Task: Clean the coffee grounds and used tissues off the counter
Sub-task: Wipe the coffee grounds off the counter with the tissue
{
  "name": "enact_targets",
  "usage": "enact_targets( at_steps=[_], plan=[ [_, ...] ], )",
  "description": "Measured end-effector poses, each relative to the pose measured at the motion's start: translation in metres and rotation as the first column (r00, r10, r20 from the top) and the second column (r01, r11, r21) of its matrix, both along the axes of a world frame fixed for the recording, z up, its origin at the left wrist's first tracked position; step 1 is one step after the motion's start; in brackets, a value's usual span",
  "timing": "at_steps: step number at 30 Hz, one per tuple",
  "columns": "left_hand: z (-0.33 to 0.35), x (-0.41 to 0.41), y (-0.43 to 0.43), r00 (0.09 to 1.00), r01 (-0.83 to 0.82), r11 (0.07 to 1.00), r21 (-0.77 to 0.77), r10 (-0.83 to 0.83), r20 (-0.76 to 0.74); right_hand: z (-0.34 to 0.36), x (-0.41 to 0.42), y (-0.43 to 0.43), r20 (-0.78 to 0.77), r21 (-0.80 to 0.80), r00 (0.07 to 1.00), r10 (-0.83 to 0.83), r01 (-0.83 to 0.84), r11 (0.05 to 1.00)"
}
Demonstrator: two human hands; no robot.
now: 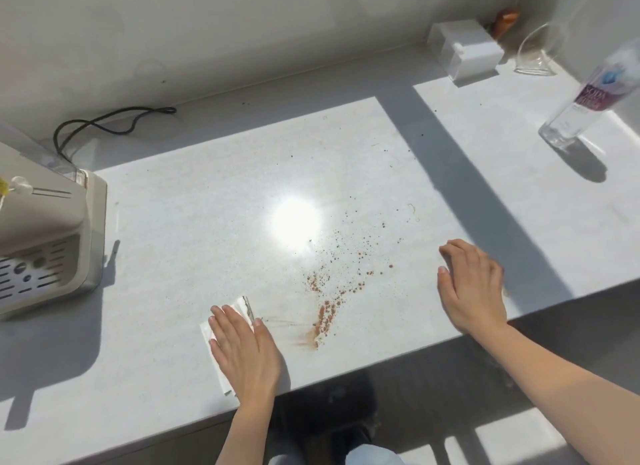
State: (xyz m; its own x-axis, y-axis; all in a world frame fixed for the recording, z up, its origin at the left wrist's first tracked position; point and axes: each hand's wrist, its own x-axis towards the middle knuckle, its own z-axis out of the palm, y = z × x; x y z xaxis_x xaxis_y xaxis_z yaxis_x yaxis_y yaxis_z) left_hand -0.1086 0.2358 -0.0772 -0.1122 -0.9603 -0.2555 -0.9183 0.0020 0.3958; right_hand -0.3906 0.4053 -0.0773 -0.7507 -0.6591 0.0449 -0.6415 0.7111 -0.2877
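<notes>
A white tissue (221, 340) is pressed flat on the white counter (173, 222) under the left hand (246, 350), whose fingers are spread open and laid flat rather than curled around it. The tissue's long axis runs from the counter's near edge away toward the wall, tilted slightly, and a brown-stained corner is seen just beyond the fingertips. Just to the right of the tissue, coffee grounds (325, 312) are spread in a streak that fans out up and to the right, thick near the tissue and thinning into scattered specks. Farther right of the grounds, the right hand (471, 288) is rested palm-down on the counter, open and holding nothing. To the left of the tissue, well apart, a beige coffee machine (52, 242) is stood, its slotted drip tray (31, 274) appearing dry. Far to the right of the tissue, a clear soda bottle (588, 97) is stood upright; its fill level cannot be told. Beside it, by the wall, a clear glass vessel (535, 52) and a white box (465, 48) are placed.
</notes>
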Motion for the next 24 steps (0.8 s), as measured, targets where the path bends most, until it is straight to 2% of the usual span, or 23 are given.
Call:
enact_targets(
  at_steps=[3,7,14,16,18,20,22,24],
  plan=[
    [0.005,0.003,0.010,1.000,-0.023,1.000,0.004,0.023,0.003,-0.003,0.001,0.001,0.007,0.010,1.000,-0.003,0.003,1.000],
    [0.012,-0.033,0.048,0.997,-0.067,0.997,0.043,0.068,-0.027,-0.003,0.000,0.001,0.017,0.018,1.000,0.006,-0.006,1.000],
    [0.010,-0.103,0.075,0.998,0.044,0.997,0.066,-0.042,-0.035,-0.005,-0.002,0.002,0.028,0.047,1.000,0.009,-0.010,0.999],
    [0.009,-0.105,0.073,0.996,0.041,0.997,0.068,-0.035,-0.081,-0.005,-0.001,0.002,0.021,0.043,1.000,0.012,-0.013,0.999],
    [0.012,-0.102,0.073,0.977,0.023,0.996,0.081,-0.005,-0.212,-0.004,-0.002,0.002,0.020,0.037,1.000,0.014,-0.015,0.999],
    [0.020,-0.096,0.075,0.898,-0.013,0.995,0.100,0.055,-0.437,-0.005,-0.002,0.002,0.018,0.031,1.000,0.015,-0.015,0.999],
    [0.033,-0.086,0.076,0.745,-0.093,0.978,0.189,0.194,-0.639,-0.007,-0.002,0.002,0.003,0.020,1.000,0.017,-0.017,1.000],
    [0.047,-0.076,0.074,0.615,-0.167,0.944,0.283,0.324,-0.718,-0.009,-0.004,0.003,-0.001,0.007,1.000,0.014,-0.014,1.000]
  ],
)
